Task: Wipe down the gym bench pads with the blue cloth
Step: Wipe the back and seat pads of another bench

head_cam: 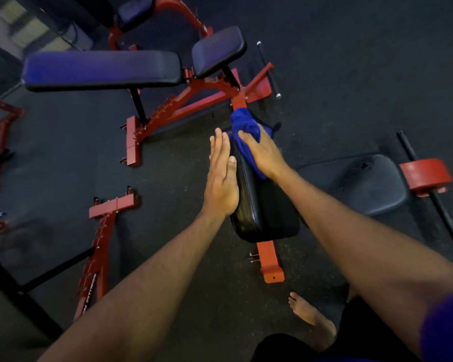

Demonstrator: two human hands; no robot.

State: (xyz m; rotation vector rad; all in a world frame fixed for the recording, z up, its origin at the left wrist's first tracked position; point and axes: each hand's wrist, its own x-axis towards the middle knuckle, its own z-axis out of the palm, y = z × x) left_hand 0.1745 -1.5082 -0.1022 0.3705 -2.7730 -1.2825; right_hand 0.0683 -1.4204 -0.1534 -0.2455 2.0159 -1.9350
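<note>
A black bench pad [264, 215] on a red frame stands tilted in the middle of the view. My left hand [221, 176] lies flat with straight fingers against the pad's left side. My right hand [263, 152] presses a bunched blue cloth [243, 128] onto the pad's upper end, fingers spread over it; whether they curl round the cloth I cannot tell. The cloth covers the top of the pad and hangs down under my palm.
A second bench with a long pad [102, 70] and a seat pad [219, 50] stands behind. Another black seat pad [369, 184] with a red roller [426, 176] is at the right. Red frame parts [102, 239] lie on the dark rubber floor. My bare foot [311, 317] is below.
</note>
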